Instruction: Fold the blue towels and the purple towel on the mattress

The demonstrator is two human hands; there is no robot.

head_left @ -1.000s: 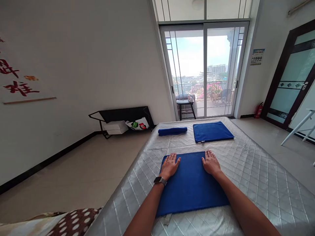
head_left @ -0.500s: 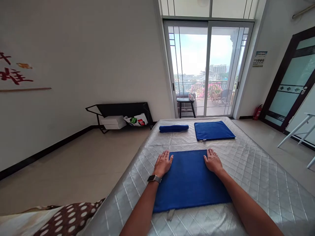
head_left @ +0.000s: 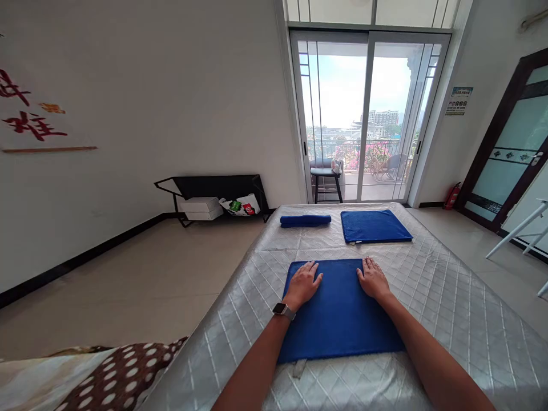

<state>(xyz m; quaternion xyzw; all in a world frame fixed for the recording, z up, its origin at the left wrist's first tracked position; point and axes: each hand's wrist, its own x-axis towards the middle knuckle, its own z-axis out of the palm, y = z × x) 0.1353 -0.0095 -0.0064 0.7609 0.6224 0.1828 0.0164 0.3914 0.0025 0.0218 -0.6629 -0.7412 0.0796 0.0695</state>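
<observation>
Left hand (head_left: 302,283) and right hand (head_left: 373,278), head view: both extended flat, palm down, gripping nothing. Left rests on the blue cloth (head_left: 338,319) near its far left corner; right is at its far right corner. Cloth lies spread on the bed (head_left: 454,302). Beyond it, a blue roll (head_left: 305,221) lies left of a second cloth (head_left: 375,226).

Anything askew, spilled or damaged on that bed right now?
Nothing looks spilled or damaged. One small oddity: a pale tag pokes out past the near edge of the nearest blue cloth, standing out because the cloth otherwise lies flat.
</observation>
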